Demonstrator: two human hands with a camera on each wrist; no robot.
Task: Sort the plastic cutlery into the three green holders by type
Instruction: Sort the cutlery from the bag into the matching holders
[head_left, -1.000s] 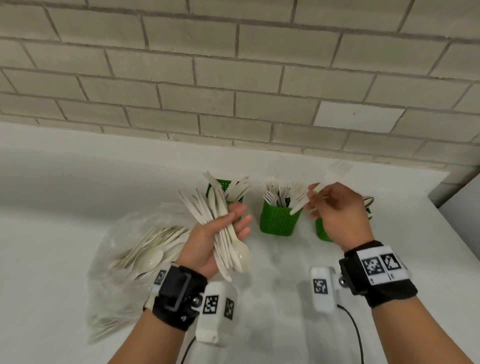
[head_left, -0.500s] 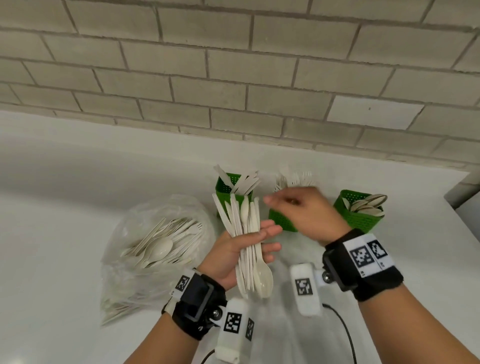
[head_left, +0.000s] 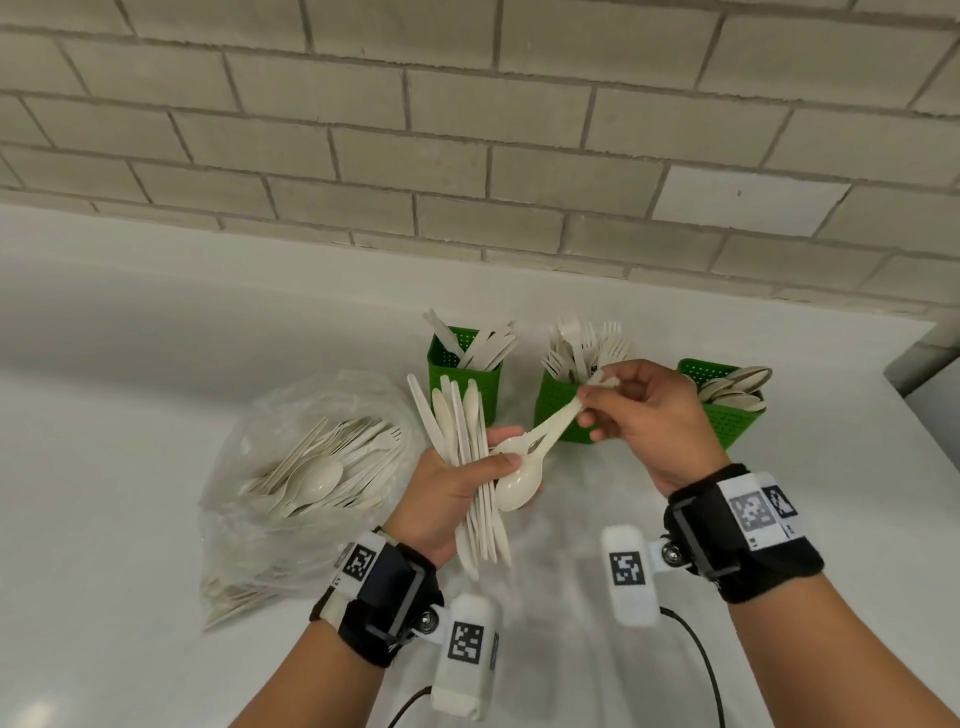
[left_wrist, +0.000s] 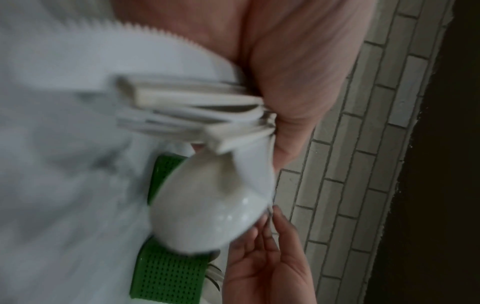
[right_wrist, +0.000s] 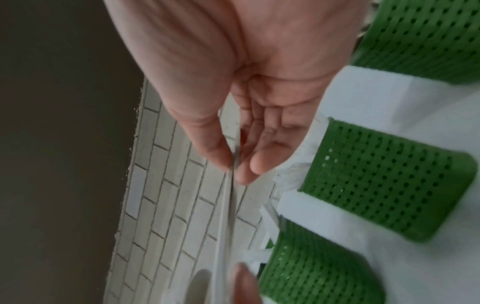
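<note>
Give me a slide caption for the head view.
Right hand pulls a spoon from the left hand's bundle.

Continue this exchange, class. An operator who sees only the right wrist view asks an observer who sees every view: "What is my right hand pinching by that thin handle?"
Observer: A white spoon. The right hand pinches the end of its handle.
Operator: Which green holder takes spoons?
Observer: The rightmost holder. The head view shows spoon bowls sticking out of it.
Operator: Is much left to sort?
Observer: Yes. The left hand grips a bundle of cutlery, and the plastic bag beside it holds more.
</note>
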